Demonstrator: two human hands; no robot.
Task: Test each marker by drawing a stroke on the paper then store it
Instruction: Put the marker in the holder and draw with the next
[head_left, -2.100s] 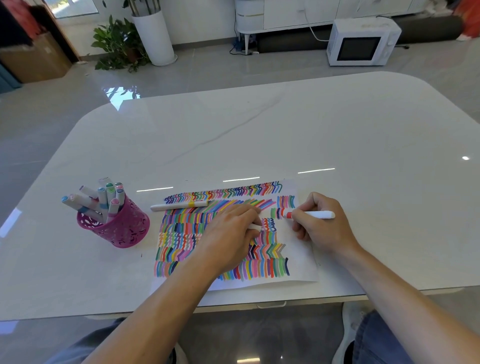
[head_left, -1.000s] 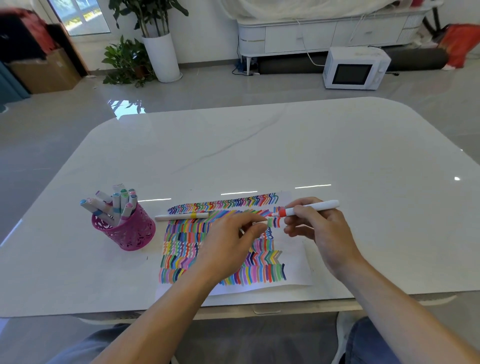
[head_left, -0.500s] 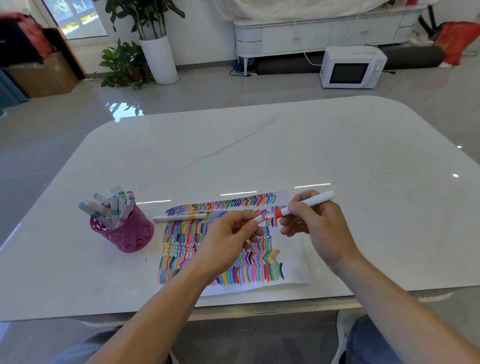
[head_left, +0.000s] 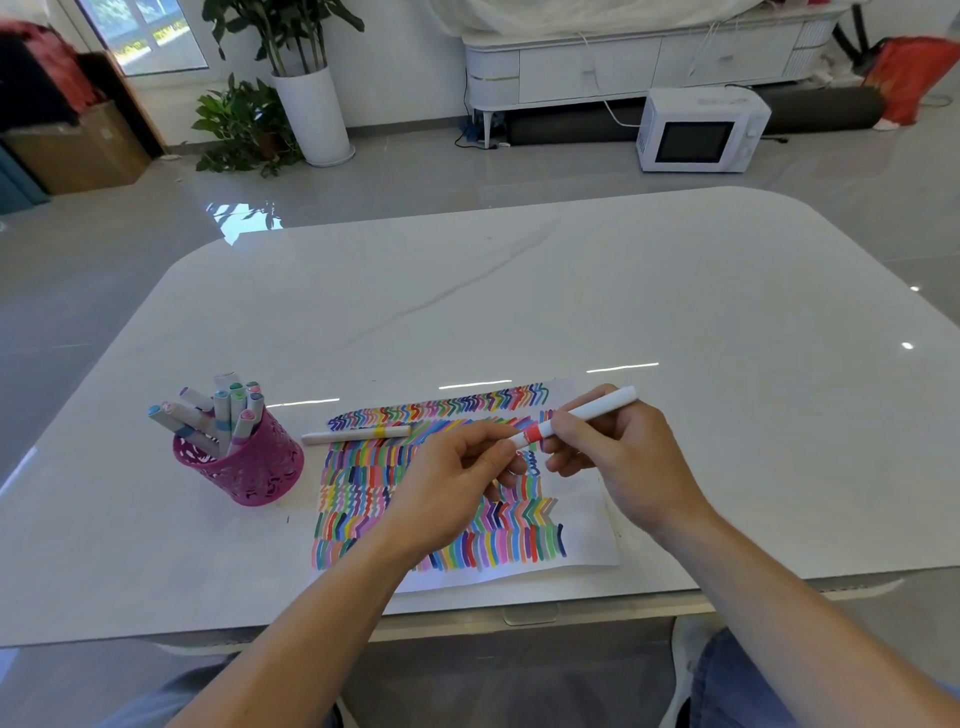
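Paper: lies flat, crowded with coloured strokes.
Red-banded marker: white, tilted, raised over the paper's upper right.
Yellow-banded marker: lies across its upper-left edge.
Pink cup: upright, left of it, holds markers.

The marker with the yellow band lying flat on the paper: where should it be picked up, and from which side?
Pinch the marker at mid-barrel, left of its yellow band, from straight above. It lies flat and sideways at the paper edge, both long sides clear for fingers.
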